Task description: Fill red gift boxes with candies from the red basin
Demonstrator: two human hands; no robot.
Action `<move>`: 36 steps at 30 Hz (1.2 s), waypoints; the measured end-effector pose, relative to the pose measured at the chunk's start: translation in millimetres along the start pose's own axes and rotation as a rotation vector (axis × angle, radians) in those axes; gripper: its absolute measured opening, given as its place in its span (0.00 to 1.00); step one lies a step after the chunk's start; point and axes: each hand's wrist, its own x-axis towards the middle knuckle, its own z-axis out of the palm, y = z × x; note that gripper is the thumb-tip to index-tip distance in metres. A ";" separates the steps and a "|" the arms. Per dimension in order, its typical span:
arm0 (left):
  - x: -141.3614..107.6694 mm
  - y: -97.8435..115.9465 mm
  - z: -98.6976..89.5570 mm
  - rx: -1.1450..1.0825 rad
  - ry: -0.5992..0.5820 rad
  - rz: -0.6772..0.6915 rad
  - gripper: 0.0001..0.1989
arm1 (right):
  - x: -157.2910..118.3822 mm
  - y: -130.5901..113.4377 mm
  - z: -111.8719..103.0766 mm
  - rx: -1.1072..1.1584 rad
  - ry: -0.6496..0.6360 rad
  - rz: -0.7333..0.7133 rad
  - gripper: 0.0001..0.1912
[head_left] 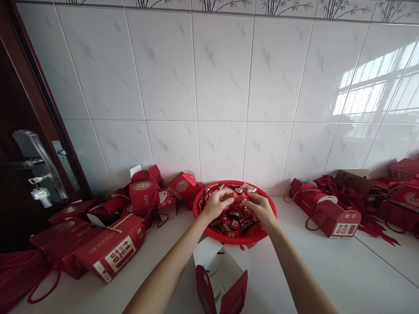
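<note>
A round red basket (234,239) full of small wrapped sweets (234,220) stands against the tiled wall. Over its left part is my left hand (218,205), fingers closed on a red wrapped sweet (235,196). My right hand (261,209) pinches another red wrapped sweet (242,198) just beside it, above the pile. Nearer to me, between my forearms, an open red box (222,279) with a white inside stands with its flaps up. Its inside looks mostly bare, with some pale folds at the bottom.
Several red gift boxes (114,248) with cords are heaped at the left. More boxes (337,221) and dark red ribbons (347,192) lie at the right. A dark door (42,109) with a metal handle (42,157) and keys borders the left edge.
</note>
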 end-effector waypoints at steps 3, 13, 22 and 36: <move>0.6 0.7 -0.9 0.002 0.023 0.002 0.13 | 1.7 2.4 -3.7 0.124 0.068 0.035 0.14; -0.7 5.7 1.2 -0.005 0.034 0.009 0.14 | 1.7 5.8 -3.5 0.073 0.076 0.010 0.24; -2.5 3.3 4.4 0.004 -0.068 0.010 0.16 | 2.9 7.1 -5.4 0.134 -0.034 0.046 0.31; 0.4 -11.6 11.8 0.456 -0.380 -0.014 0.11 | 3.5 3.7 -5.3 0.428 0.157 0.125 0.21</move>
